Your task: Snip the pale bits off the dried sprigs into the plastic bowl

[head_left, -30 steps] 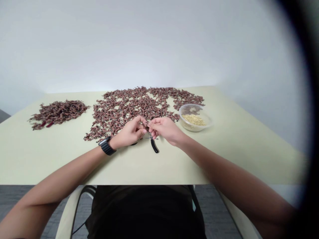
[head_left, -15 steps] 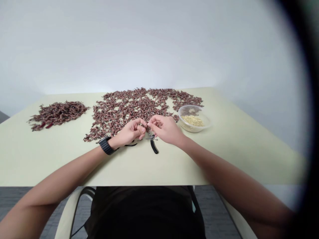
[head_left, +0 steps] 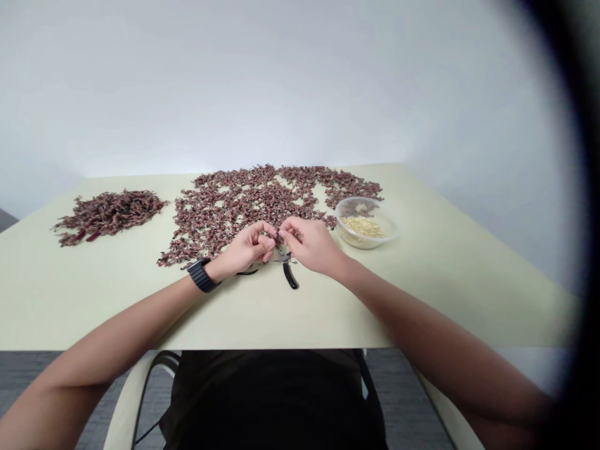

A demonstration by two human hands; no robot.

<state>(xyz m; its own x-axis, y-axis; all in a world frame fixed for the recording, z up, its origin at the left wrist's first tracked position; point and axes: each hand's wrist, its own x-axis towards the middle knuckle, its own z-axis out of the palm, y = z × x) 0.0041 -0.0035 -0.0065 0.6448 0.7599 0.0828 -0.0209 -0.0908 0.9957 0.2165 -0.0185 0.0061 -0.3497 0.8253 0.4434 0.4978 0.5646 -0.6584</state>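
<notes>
My left hand (head_left: 250,247) and my right hand (head_left: 309,242) meet fingertip to fingertip at the near edge of a wide spread of small reddish-brown pieces (head_left: 244,200). Fingers of both hands are pinched around something small and dark between them, too small to make out. Just below the fingertips lies a tool with black handles (head_left: 290,276), partly hidden by my hands. To the right of my right hand stands a clear round bowl (head_left: 349,237) holding small yellow bits (head_left: 363,227).
A separate heap of reddish-brown pieces (head_left: 112,215) lies on the left of the pale table (head_left: 281,325). A dark band (head_left: 203,275) is on my left wrist. Behind the table rises a pale wall. Chair armrests flank my dark clothing below.
</notes>
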